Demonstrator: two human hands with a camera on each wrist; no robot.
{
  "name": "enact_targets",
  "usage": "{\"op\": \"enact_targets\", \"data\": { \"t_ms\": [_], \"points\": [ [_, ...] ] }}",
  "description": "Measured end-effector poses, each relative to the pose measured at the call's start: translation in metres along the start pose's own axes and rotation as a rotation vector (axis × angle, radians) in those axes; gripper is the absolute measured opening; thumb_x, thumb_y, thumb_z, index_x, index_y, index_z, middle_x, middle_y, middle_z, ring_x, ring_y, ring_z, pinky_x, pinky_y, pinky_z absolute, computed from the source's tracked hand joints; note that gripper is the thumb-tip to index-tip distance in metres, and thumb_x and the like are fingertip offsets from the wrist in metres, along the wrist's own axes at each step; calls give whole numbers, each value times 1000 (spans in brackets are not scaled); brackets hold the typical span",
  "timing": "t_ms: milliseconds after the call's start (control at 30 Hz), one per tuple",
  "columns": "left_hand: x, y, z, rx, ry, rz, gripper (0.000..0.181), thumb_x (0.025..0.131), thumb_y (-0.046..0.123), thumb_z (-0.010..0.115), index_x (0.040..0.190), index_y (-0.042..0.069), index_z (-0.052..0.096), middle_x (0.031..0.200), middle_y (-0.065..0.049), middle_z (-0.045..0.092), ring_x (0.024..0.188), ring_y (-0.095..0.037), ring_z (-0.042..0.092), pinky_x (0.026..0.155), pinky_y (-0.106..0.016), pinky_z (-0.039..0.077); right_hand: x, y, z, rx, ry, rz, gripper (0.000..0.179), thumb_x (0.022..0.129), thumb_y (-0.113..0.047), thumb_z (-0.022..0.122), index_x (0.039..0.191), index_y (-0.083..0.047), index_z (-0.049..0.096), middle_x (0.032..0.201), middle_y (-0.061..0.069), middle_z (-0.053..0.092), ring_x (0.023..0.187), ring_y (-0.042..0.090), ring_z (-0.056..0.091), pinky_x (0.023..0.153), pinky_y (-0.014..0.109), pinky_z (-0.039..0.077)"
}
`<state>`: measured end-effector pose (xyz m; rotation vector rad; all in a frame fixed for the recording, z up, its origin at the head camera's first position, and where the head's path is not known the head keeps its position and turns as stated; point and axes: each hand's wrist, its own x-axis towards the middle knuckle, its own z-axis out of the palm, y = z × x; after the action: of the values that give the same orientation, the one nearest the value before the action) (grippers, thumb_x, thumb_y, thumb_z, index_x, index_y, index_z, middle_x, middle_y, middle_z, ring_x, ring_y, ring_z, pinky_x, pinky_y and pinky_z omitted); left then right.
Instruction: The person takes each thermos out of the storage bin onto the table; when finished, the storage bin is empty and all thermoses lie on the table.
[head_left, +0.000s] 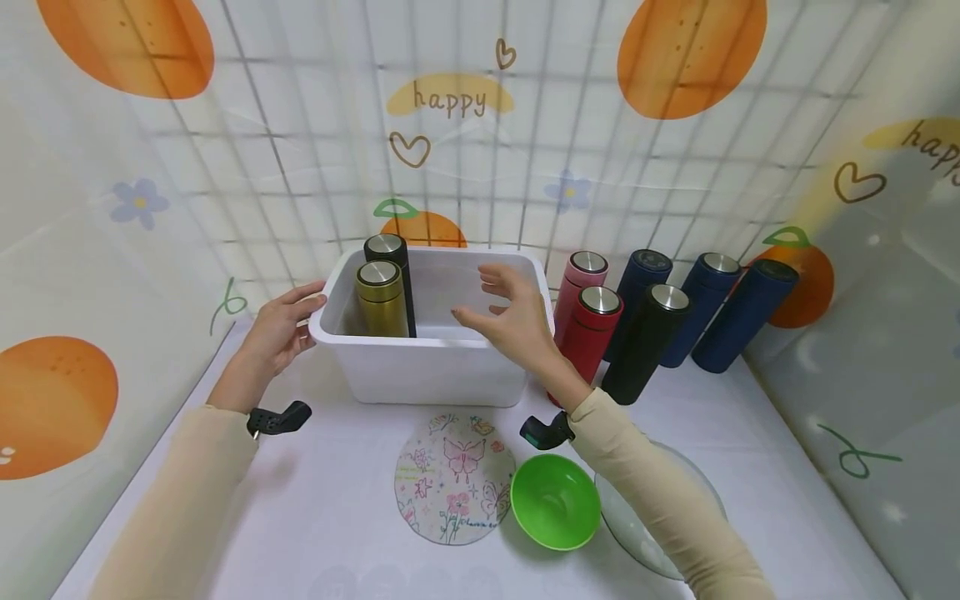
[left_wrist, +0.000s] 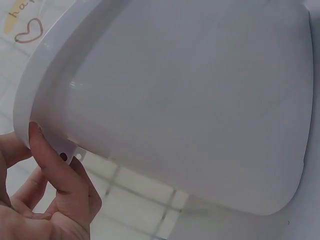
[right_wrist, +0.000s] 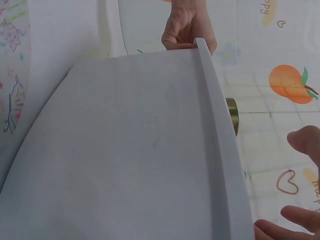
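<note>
A white plastic bin stands on the table near the back. My left hand grips its left rim, with fingers at the lip in the left wrist view. Inside the bin's left part stand a gold thermos bottle and, behind it, a black thermos bottle. My right hand is over the bin's right side, holding nothing, thumb and fingers spread apart. Just right of the bin are a red thermos bottle and a pink one, partly hidden behind the red.
Farther right stand another black thermos bottle and several dark blue thermos bottles. In front lie a round butterfly-patterned mat, a green bowl and a clear round plate, partly under the right sleeve. A printed curtain hangs over a wire grid behind.
</note>
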<state>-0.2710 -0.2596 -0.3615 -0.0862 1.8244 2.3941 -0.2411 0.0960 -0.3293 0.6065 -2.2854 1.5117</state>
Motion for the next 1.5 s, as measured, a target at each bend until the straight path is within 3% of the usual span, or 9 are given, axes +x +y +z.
{"op": "enact_targets", "data": {
  "t_ms": [233, 467, 667, 1500],
  "points": [
    [-3, 3, 3, 20, 0, -10, 57, 97, 16, 68, 148, 9, 42, 106, 0, 63, 81, -13, 67, 62, -25, 57, 5, 0, 16, 8, -12, -9, 64, 79, -27, 87, 132, -4, 59, 132, 9, 62, 117, 30, 61, 90, 45, 54],
    [-3, 2, 3, 21, 11, -15, 52, 99, 14, 65, 146, 9, 44, 106, -1, 62, 78, -13, 66, 60, -23, 55, 9, -4, 34, -29, -36, 28, 65, 79, -32, 87, 132, -8, 59, 129, 7, 64, 116, 25, 61, 87, 36, 56],
    [-2, 1, 3, 22, 19, -7, 52, 99, 15, 65, 146, 9, 45, 107, -1, 62, 79, -13, 66, 60, -23, 55, 16, -12, 47, -12, -72, 58, 65, 80, -32, 86, 134, -10, 58, 130, 9, 62, 117, 27, 61, 89, 38, 55],
    [-1, -1, 1, 35, 11, 4, 54, 99, 17, 66, 148, 9, 44, 113, -2, 59, 84, -14, 65, 64, -24, 56, 42, -21, 78, -15, -135, 141, 72, 79, -35, 87, 136, -4, 56, 133, 11, 60, 114, 23, 62, 90, 31, 53]
  ]
}}
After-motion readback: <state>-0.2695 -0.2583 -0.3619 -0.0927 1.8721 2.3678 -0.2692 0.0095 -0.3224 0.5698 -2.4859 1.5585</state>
